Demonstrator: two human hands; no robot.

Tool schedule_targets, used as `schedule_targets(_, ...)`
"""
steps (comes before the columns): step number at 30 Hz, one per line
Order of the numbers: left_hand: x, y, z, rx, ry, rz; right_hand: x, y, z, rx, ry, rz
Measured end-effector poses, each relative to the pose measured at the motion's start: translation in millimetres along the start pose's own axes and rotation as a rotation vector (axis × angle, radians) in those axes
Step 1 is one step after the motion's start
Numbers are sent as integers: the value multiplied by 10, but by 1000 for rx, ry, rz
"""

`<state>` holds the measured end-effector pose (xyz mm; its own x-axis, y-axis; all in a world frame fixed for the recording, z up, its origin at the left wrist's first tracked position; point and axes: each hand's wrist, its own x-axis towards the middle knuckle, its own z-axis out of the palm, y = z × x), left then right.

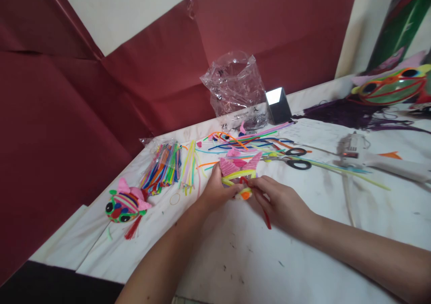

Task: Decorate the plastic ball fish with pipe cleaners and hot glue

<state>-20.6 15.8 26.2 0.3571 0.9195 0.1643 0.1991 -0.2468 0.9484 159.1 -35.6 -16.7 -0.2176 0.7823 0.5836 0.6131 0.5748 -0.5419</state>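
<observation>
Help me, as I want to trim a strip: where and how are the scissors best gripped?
Probably by the black handle loops, coming from the near right. The scissors lie with both loops toward the right and plainly visible, while their blades point left among coloured strips, which could snag fingers there.

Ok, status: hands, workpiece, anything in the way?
Left hand holding pink-eared workpiece. Right hand pinching red strip against it. Scissors lie beyond, touching neither hand.
</observation>
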Motion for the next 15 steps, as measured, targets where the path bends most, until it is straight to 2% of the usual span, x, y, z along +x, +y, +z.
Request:
schedule_targets(9, -2, 8, 5, 0, 3, 3, 11, 23, 21, 13, 21, -11)
schedule_targets(15, -23, 54, 11, 0, -3, -55, 2, 40, 23, 68, 26, 15)
